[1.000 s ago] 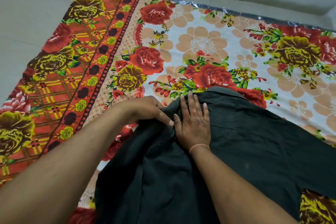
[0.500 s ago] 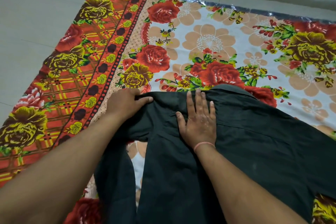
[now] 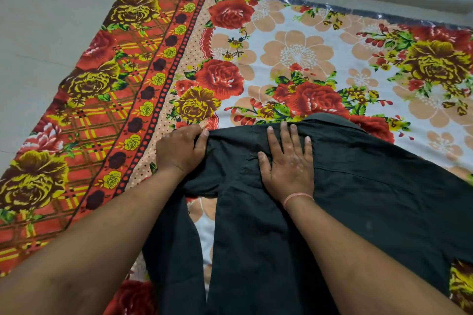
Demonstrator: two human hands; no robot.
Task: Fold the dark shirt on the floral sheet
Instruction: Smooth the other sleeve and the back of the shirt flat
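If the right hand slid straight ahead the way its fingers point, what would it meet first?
The right hand lies flat on the dark shirt, fingers at its far edge. Straight on, it would probably slide onto the bare floral sheet; nothing else shows there.

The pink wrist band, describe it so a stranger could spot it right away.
Start at the dark shirt spread on the floral sheet. The right hand lies flat on it, fingers spread; the pink wrist band circles that wrist. The left hand, gripping the shirt's edge, has a bare wrist.
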